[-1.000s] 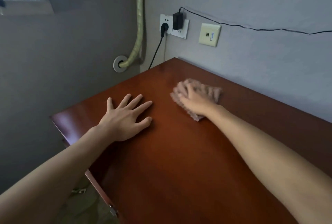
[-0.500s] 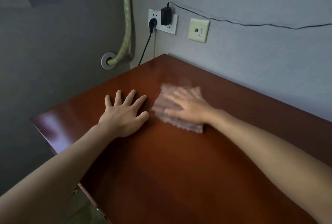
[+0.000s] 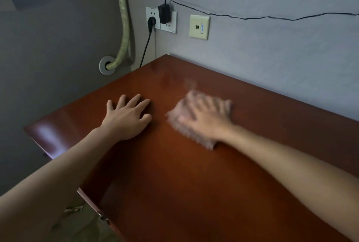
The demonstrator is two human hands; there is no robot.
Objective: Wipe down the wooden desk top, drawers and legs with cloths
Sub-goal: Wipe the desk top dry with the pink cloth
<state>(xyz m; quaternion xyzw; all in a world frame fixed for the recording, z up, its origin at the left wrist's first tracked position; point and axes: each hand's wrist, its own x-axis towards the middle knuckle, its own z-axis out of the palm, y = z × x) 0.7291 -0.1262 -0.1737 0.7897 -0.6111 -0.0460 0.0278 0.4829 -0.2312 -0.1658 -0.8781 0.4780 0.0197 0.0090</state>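
Our left hand [image 3: 127, 119] lies flat on the surface [image 3: 174, 183], palm down, fingers straight and spread, holding nothing. Our right hand [image 3: 206, 117] presses down on a pinkish cloth [image 3: 196, 135] with its fingers stretched out over it; both hand and cloth are blurred, so we cannot tell the finer lie of the fingers. The cloth sits on the reddish-brown wooden top, just to the right of the left hand and apart from it, nearer the back wall than the front edge. On the wall behind we see a double socket [image 3: 172, 23] with a black adapter [image 3: 164, 15] and a black plug [image 3: 151, 23], a cream wall plate [image 3: 199, 29], and a pale green hose [image 3: 124, 24] running into a round fitting.
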